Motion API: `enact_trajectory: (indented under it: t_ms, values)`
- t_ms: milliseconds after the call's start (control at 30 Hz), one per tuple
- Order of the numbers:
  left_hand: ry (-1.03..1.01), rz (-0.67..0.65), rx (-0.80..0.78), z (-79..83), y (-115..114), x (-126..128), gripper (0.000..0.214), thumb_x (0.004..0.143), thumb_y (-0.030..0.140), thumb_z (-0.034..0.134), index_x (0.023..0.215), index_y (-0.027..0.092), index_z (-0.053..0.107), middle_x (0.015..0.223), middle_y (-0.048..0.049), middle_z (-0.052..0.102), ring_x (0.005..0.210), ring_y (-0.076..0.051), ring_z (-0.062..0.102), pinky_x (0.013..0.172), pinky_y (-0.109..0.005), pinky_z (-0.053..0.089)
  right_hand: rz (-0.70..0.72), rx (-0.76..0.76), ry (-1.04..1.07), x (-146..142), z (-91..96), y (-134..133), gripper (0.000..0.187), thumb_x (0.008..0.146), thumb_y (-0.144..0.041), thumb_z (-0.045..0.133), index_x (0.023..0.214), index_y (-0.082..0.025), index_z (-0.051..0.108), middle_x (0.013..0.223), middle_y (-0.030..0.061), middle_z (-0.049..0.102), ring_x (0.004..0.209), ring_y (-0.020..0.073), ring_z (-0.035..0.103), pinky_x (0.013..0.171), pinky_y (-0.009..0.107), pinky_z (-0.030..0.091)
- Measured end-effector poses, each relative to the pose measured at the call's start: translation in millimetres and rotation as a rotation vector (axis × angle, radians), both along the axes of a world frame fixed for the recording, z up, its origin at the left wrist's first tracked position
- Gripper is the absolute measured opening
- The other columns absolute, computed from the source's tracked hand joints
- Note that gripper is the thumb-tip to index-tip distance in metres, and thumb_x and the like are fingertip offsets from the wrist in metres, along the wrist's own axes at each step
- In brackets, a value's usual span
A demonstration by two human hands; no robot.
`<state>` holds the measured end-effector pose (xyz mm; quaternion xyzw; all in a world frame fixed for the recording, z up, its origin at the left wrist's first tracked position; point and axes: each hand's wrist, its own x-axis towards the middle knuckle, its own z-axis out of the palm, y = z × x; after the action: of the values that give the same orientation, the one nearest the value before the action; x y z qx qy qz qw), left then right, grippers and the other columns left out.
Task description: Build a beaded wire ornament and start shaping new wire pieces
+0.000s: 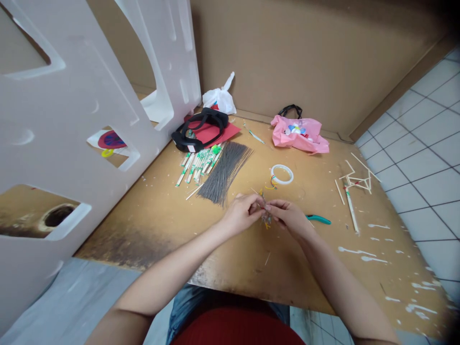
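Both of my hands meet above the middle of the table. The fingers of my left hand [244,211] are closed in a pinch on a small tangled wire piece [265,216] with yellow and red bits. My right hand [290,218] pinches the same piece from the other side. Fingers cover much of it, so its exact form is hidden. A teal handle [319,219], perhaps of pliers, shows just right of my right hand. Beyond the hands lies a white ring-shaped roll [282,174] with coloured wire [272,183] at its left edge.
Grey wires [224,173] lie in a sheaf beside paper-wrapped chopsticks [196,165]. A black headset [201,130] rests on red sheets [230,130]. Farther back are a white bag [220,99] and a pink bag [316,132]. A stick frame [359,182] stands right; a white plastic panel [108,96] borders the left.
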<state>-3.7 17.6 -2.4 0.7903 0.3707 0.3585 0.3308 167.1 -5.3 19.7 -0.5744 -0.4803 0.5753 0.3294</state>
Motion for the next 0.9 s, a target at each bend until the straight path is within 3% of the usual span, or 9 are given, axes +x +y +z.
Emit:
enact_trajectory:
  t_ms: [133, 267, 367, 533, 667, 800, 900]
  values:
    - [0.188, -0.002, 0.253, 3.5, -0.3, -3.2, 0.016, 0.086, 0.028, 0.049, 0.082, 0.017, 0.059, 0.07, -0.0014, 0.061, 0.07, -0.014, 0.054, 0.07, -0.029, 0.031, 0.006, -0.004, 0.029, 1.1, 1.5, -1.4, 0.032, 0.068, -0.047, 0.066, 0.077, -0.016, 0.065, 0.045, -0.0074, 0.044, 0.034, 0.0039, 0.032, 0.034, 0.02, 0.02]
    - [0.235, -0.009, 0.342, 6.0, -1.3, -5.6, 0.022, 0.089, 0.025, 0.041, 0.084, 0.016, 0.061, 0.075, -0.0051, 0.063, 0.073, -0.016, 0.056, 0.071, -0.031, 0.033, 0.034, 0.054, -0.071, 2.9, 8.1, -4.8, 0.033, 0.072, -0.047, 0.062, 0.085, -0.017, 0.066, 0.05, -0.005, 0.052, 0.036, 0.0059, 0.04, 0.037, 0.021, 0.029]
    - [0.136, -0.04, 0.275, 10.9, -3.4, -7.5, 0.02, 0.089, 0.025, 0.044, 0.086, 0.016, 0.061, 0.078, -0.0046, 0.062, 0.075, -0.015, 0.055, 0.07, -0.028, 0.037, 0.144, 0.193, -0.244, 6.3, 20.0, -9.5, 0.03, 0.078, -0.043, 0.056, 0.091, -0.018, 0.066, 0.057, -0.0022, 0.058, 0.047, 0.0098, 0.05, 0.047, 0.023, 0.038]
    - [-0.049, -0.098, 0.11, 18.9, -6.4, -10.0, 0.014, 0.086, 0.023, 0.047, 0.088, 0.017, 0.06, 0.093, -0.0054, 0.056, 0.081, -0.012, 0.054, 0.07, -0.023, 0.042, 0.234, 0.294, -0.525, 14.1, 34.4, -14.1, 0.028, 0.08, -0.042, 0.055, 0.07, -0.018, 0.065, 0.057, -0.0008, 0.059, 0.054, 0.0117, 0.051, 0.051, 0.023, 0.035]
    - [-0.075, -0.125, 0.045, 18.5, -5.8, -9.4, 0.011, 0.085, 0.023, 0.049, 0.085, 0.017, 0.059, 0.078, -0.0015, 0.056, 0.069, -0.01, 0.051, 0.065, -0.021, 0.04, 0.199, 0.18, -0.372, 17.1, 33.6, -11.9, 0.034, 0.077, -0.048, 0.058, 0.062, -0.017, 0.056, 0.05, -0.0032, 0.051, 0.047, 0.0091, 0.045, 0.046, 0.022, 0.032]
    - [-0.165, -0.089, -0.118, 18.1, -5.9, -7.1, 0.015, 0.083, 0.029, 0.054, 0.08, 0.015, 0.058, 0.071, 0.0007, 0.054, 0.057, -0.007, 0.044, 0.054, -0.019, 0.035, 0.227, 0.027, -0.136, 18.8, 31.9, -9.3, 0.03, 0.073, -0.046, 0.063, 0.069, -0.017, 0.058, 0.055, -0.0029, 0.054, 0.047, 0.0085, 0.047, 0.047, 0.022, 0.036]
    - [-0.213, -0.101, -0.259, 20.7, -6.8, -6.4, 0.018, 0.083, 0.032, 0.054, 0.081, 0.015, 0.058, 0.068, 0.0009, 0.055, 0.055, -0.007, 0.045, 0.053, -0.019, 0.035, 0.243, 0.096, -0.049, 19.9, 31.3, -9.8, 0.022, 0.073, -0.039, 0.066, 0.074, -0.018, 0.061, 0.067, -0.0002, 0.058, 0.059, 0.0102, 0.053, 0.057, 0.023, 0.042]
